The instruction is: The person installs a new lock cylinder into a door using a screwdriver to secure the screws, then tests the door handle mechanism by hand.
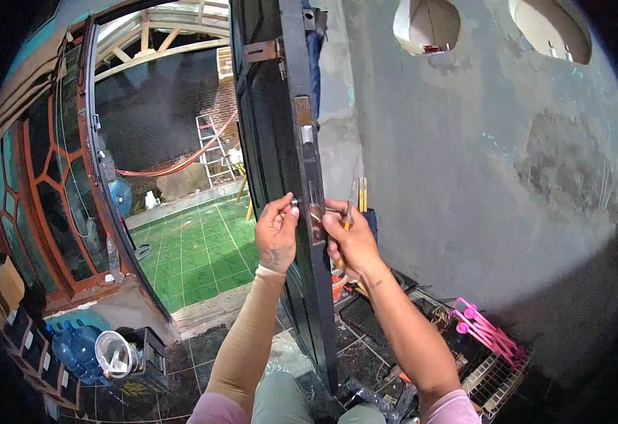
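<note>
A dark door (270, 134) stands ajar, its narrow edge facing me, with a metal lock plate (316, 225) set into that edge. To the left of the edge, my left hand (278, 232) is closed, pinching a small round metal piece (295, 203) against or close to the door face. My right hand (353, 247), on the other side, wraps round a yellow-handled screwdriver (339, 263) whose thin shaft points upward. Its thumb and forefinger are near the lock plate. Whether the fingertips touch the door is hidden.
A rusty latch (262, 51) juts from the door above. Blue water bottles (75, 346) and a white bucket (116, 355) stand low left. At lower right are a pink folding item (485, 332) and a wire rack (496, 385). Green tiles (196, 247) lie beyond the doorway.
</note>
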A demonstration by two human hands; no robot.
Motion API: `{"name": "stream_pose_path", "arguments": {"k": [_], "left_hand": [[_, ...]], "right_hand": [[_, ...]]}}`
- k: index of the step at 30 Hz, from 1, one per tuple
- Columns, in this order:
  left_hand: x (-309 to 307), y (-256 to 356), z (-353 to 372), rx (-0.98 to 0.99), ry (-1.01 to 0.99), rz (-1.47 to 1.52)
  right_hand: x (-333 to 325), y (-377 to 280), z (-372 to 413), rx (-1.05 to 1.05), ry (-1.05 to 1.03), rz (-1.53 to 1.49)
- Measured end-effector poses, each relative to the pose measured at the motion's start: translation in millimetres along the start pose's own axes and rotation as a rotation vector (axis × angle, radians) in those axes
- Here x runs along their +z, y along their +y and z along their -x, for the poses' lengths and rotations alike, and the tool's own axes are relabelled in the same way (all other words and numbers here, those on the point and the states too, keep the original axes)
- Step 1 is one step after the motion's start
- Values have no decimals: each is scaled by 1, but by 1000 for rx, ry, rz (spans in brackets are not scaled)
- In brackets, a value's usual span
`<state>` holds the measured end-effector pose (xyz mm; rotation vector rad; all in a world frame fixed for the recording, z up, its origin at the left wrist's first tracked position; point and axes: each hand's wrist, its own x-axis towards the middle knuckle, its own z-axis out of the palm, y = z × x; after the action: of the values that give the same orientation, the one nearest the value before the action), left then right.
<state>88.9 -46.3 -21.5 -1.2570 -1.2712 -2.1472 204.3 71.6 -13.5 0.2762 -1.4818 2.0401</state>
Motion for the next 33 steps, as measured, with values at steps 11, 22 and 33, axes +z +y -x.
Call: {"name": "stream_pose_path", "arguments": {"k": [11, 22, 33], "left_hand": [[-9, 6, -4, -52, -91, 150], [-12, 4, -9, -68, -123, 196], [-11, 4, -10, -33, -143, 99]], "right_hand": [[15, 2, 8, -165, 104, 187], [14, 1, 8, -175, 177, 311], [10, 10, 7, -120, 233, 228]]}}
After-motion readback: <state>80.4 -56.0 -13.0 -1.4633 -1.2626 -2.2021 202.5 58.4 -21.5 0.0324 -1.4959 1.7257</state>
